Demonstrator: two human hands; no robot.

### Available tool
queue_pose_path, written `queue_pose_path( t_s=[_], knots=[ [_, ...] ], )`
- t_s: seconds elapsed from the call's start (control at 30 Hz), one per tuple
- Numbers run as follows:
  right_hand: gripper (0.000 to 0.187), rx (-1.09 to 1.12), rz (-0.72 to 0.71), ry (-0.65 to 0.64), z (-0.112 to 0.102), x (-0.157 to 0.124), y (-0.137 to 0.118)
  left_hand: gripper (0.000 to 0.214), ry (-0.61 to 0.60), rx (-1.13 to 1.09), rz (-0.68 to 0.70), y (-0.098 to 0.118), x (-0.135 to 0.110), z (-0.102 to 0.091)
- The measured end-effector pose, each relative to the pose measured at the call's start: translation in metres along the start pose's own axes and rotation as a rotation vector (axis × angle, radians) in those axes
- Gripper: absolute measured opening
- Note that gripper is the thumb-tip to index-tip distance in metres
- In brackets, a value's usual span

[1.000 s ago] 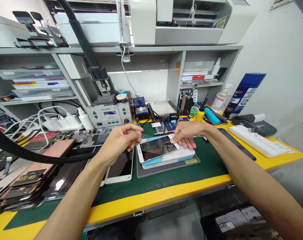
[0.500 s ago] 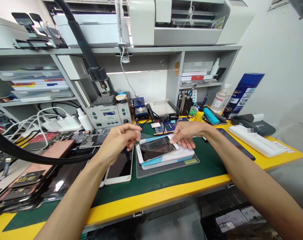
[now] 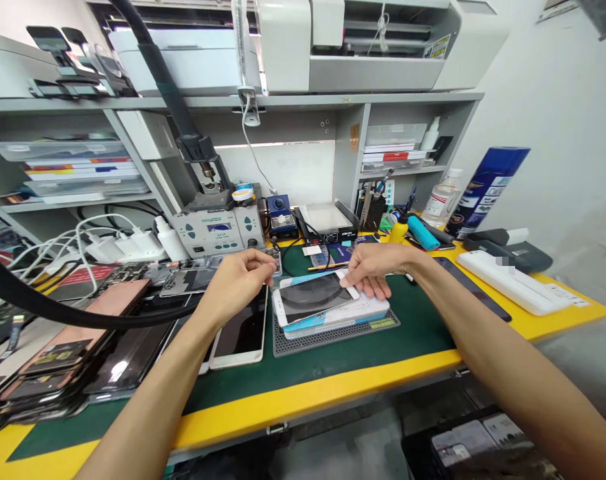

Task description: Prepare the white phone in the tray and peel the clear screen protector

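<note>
In the head view, our phone (image 3: 307,300) lies between the two hands, screen up, on top of a blue and white box (image 3: 365,310). Its long axis runs mostly side to side and slants, the left end nearer our body and the right end farther off. Our right hand (image 3: 370,270) is the nearer one: its thumb rests on the phone's white right end, while the other fingers spread loosely past that end, over the box. We cannot tell whether any of them grips from below.

Our left hand (image 3: 245,277) is apart from the phone, just beyond its far left corner, so the phone lies to the right of those fingers and a little toward us. Thumb and forefinger meet in a pinch; we cannot tell whether something thin and clear is between them.

Under the box, a grey mat (image 3: 327,338) sits on the tabletop (image 3: 347,367). A second phone (image 3: 243,327), larger-looking, lies just left of the mat, partly behind our left wrist. A black hose (image 3: 107,320) sweeps in from the left to that forearm and could hinder a leftward swing. Behind the box lies a pencil (image 3: 327,267); between the hands, we see nothing standing over the screen.
</note>
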State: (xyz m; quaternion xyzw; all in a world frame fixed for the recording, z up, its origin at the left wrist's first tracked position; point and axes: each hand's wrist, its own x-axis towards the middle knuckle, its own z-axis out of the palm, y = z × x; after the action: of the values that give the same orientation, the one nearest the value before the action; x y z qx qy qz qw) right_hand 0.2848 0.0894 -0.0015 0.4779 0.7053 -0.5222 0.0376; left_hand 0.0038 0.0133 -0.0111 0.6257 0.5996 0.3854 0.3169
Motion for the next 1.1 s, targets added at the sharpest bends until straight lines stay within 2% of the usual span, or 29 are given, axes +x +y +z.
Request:
queue_pose_path(
  t_s=[0.17,0.47,0.6,0.87,1.1],
  knots=[
    [0.058,0.002,0.002,0.002,0.0007,-0.0003,-0.0013,0.020,0.064,0.099,0.029,-0.0004,-0.0004,-0.0009],
    [0.056,0.009,0.002,0.000,0.0002,0.0014,0.0011,0.019,0.051,0.118,0.074,-0.0004,-0.0003,-0.0003],
    [0.054,0.002,0.005,-0.006,0.0001,0.0020,0.0017,0.017,0.027,0.024,0.079,0.0023,-0.0018,0.0008],
    [0.055,-0.010,-0.003,0.000,0.0001,0.0008,0.0003,0.021,-0.095,-0.354,0.107,0.0048,-0.0061,-0.0013],
    [0.055,-0.014,-0.019,0.004,-0.0006,-0.0004,0.0015,0.026,-0.142,-0.417,0.129,0.0034,-0.0067,-0.0005]
  ],
)
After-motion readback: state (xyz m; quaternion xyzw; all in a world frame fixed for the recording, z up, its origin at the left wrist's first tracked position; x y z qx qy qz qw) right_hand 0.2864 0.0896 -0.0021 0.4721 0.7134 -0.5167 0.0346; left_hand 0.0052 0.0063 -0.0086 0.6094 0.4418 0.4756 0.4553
